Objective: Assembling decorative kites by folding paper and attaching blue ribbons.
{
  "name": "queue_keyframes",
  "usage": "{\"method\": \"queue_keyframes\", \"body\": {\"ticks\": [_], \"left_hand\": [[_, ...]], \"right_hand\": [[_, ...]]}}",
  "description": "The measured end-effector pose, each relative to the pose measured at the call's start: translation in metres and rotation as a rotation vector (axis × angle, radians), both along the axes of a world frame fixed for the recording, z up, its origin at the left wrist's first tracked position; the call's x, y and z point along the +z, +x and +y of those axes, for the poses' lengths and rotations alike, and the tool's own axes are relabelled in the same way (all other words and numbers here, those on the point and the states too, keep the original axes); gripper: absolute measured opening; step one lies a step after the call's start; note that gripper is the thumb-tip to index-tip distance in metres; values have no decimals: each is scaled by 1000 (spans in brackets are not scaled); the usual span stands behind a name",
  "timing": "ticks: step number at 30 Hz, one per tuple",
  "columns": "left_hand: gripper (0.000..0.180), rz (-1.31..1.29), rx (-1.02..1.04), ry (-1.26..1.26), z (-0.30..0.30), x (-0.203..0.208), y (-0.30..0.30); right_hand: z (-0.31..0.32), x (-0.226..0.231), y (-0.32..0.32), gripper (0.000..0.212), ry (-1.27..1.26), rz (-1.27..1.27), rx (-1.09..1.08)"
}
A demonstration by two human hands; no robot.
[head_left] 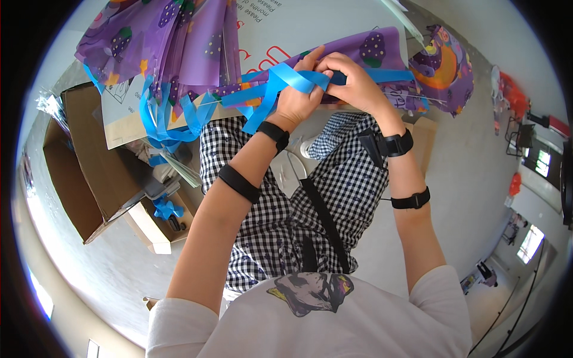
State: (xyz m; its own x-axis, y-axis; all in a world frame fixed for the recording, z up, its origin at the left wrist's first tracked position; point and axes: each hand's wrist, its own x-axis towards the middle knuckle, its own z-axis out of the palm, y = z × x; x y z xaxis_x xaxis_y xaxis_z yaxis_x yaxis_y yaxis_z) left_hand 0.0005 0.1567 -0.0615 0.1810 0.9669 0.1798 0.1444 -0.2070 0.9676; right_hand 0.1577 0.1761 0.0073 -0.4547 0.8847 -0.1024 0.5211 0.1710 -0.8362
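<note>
Close together over the far board, both my hands are at a shiny blue ribbon (297,80). My left hand (298,102) is closed on it, and a loop of the ribbon crosses in front of its fingers. My right hand (360,85) pinches beside the left fingertips, thumb and forefinger bent together; the exact grip point is partly hidden. Under the hands lies a purple sheet (346,51) printed with fruit shapes, a flat blue band (391,76) running along its edge. Loose blue ribbon curls (173,122) hang to the left.
A printed cardboard board (274,21) carries the work above my knees. More gathered purple sheets (197,45) lie at its left, another purple piece (444,68) at its right. An open brown box (107,155) stands on the left, near a smaller box (149,230) with blue ribbon.
</note>
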Motion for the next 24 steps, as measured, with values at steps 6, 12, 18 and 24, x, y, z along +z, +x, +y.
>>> {"method": "queue_keyframes", "body": {"ticks": [6,12,18,24], "left_hand": [[54,-122,-81,-121,-2,-3,-2],[59,-157,-101,-8,-2,-6,-3],[52,-57,-71,10,-1,-4,-1],[33,-152,24,62,-1,-11,3]], "right_hand": [[14,6,14,9,-125,141,25],[24,1,18,18,-240,102,-8],[17,1,13,23,-239,-82,-6],[19,29,-5,36,262,-110,-236]]}}
